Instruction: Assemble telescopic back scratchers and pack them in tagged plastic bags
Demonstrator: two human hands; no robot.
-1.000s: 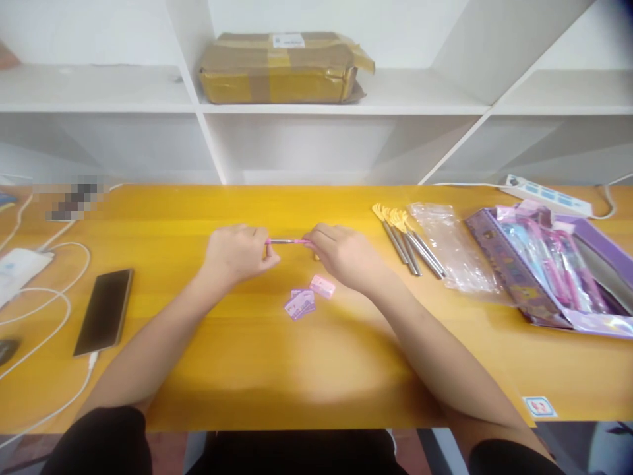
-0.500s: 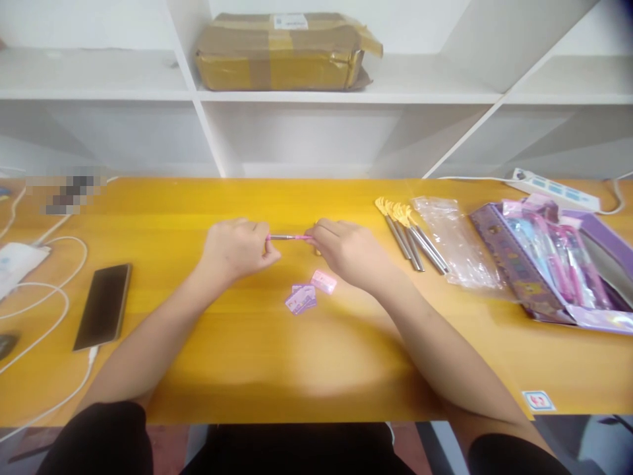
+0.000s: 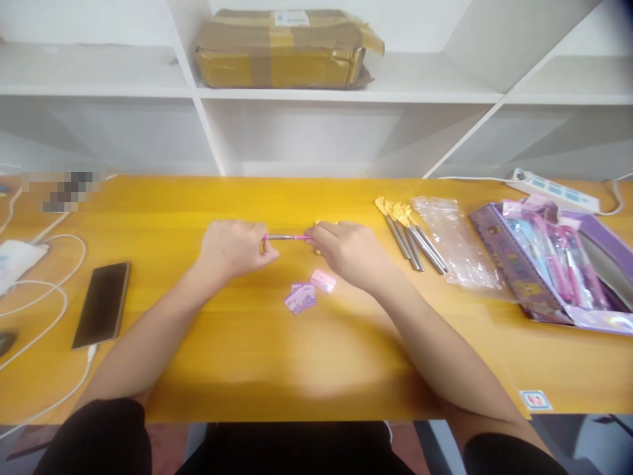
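Observation:
Both hands hold one thin pink and silver pen [image 3: 287,237] level above the yellow table [image 3: 247,356]. My left hand [image 3: 235,249] pinches its left end. My right hand [image 3: 346,253] grips its right end, which is hidden in the fingers. Just in front of my right hand lie small pink and purple tags [image 3: 309,291] flat on the table.
Several silver pens with gold tops [image 3: 406,229] and a clear plastic bag [image 3: 452,241] lie to the right. A purple box of pens [image 3: 554,264] and a power strip [image 3: 556,189] sit far right. A phone [image 3: 101,305] and white cables [image 3: 44,290] lie left. A taped parcel [image 3: 284,49] rests on the shelf.
The hands and pen have stayed almost still. The view has tilted slightly, so everything sits a little lower on the shelf side.

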